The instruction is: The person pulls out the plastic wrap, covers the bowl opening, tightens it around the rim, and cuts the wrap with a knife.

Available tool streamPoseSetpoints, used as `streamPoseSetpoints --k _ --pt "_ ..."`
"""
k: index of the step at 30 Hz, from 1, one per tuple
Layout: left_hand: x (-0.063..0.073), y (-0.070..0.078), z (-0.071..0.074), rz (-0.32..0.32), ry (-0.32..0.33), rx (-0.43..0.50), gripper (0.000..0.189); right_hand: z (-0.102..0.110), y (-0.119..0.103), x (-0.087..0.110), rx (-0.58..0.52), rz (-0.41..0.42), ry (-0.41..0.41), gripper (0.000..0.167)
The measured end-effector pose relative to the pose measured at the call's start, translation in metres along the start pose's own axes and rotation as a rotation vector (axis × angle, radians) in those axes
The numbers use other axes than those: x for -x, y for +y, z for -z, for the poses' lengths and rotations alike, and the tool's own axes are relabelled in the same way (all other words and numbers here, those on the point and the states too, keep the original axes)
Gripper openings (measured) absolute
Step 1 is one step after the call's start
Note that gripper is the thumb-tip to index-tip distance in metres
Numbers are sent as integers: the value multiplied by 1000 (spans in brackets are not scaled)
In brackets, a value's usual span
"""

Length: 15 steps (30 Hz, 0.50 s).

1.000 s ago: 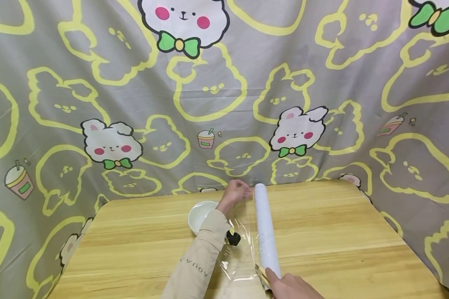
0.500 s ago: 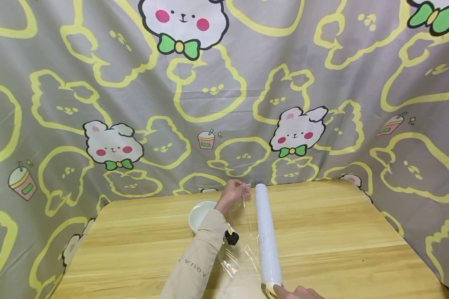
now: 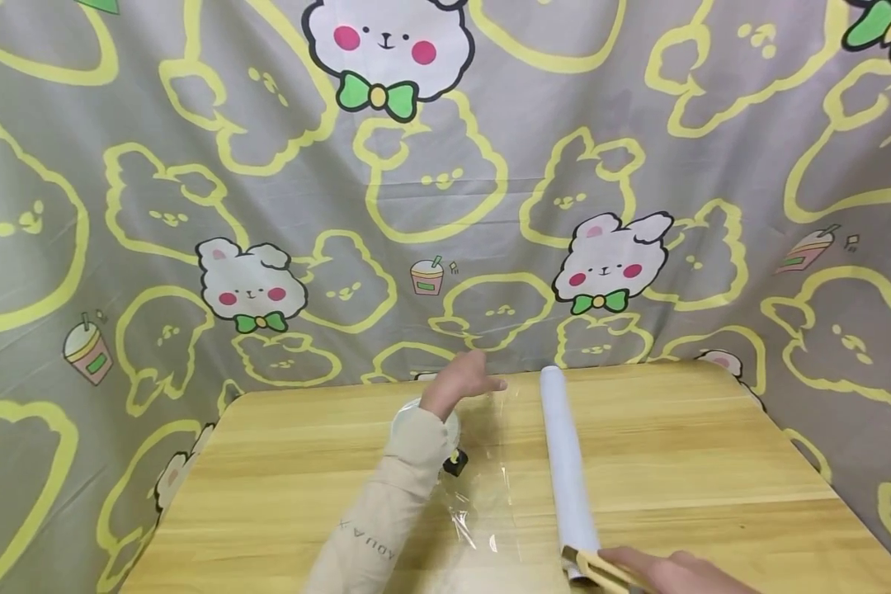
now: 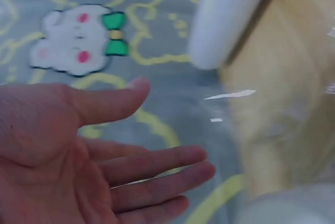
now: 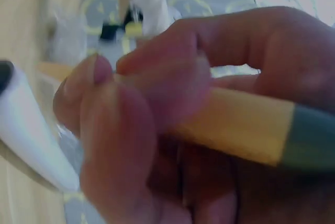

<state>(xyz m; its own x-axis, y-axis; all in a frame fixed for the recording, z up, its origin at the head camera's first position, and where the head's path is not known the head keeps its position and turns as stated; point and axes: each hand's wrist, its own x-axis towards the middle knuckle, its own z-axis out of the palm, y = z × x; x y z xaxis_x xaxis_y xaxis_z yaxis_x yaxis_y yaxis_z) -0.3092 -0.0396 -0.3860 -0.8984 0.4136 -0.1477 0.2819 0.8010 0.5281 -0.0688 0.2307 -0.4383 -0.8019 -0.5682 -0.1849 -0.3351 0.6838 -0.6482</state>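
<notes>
My left hand (image 3: 457, 384) hovers near the table's back edge, above the white bowl (image 3: 403, 415). In the left wrist view its fingers (image 4: 157, 164) are extended and hold nothing. A sheet of clear plastic wrap (image 3: 483, 503) lies below and right of that hand, showing mainly by its glints. The white roll of plastic wrap (image 3: 568, 470) lies lengthwise to the right, apart from the sheet's visible edge. My right hand (image 3: 671, 571) grips a yellow utility knife (image 3: 601, 568) at the roll's near end. The right wrist view shows fingers curled round its yellow handle (image 5: 235, 124).
A small black object with a yellow part (image 3: 455, 462) sits beside the bowl, partly behind the left sleeve (image 3: 386, 503). A patterned grey curtain (image 3: 327, 190) surrounds the wooden table (image 3: 676, 462) at the back and sides.
My left hand has let go of the wrap and its fingers have spread. The sheet's edge now lies farther from the roll. My right hand has moved slightly right with the knife.
</notes>
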Motion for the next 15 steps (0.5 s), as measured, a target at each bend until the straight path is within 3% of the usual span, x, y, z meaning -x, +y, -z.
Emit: streamPoseSetpoints --k 3,6,10,15 --pt "17 -3 13 -53 -49 16 68 21 8 4 -155 70 21 42" --pt "35 -18 19 -93 -41 59 63 32 21 -3 -247 102 217 37" --pt "56 -41 13 -94 67 116 53 33 55 -24 -297 -75 485 40" --pt "73 -70 0 -101 253 205 55 21 100 -47 -585 -180 553 45"
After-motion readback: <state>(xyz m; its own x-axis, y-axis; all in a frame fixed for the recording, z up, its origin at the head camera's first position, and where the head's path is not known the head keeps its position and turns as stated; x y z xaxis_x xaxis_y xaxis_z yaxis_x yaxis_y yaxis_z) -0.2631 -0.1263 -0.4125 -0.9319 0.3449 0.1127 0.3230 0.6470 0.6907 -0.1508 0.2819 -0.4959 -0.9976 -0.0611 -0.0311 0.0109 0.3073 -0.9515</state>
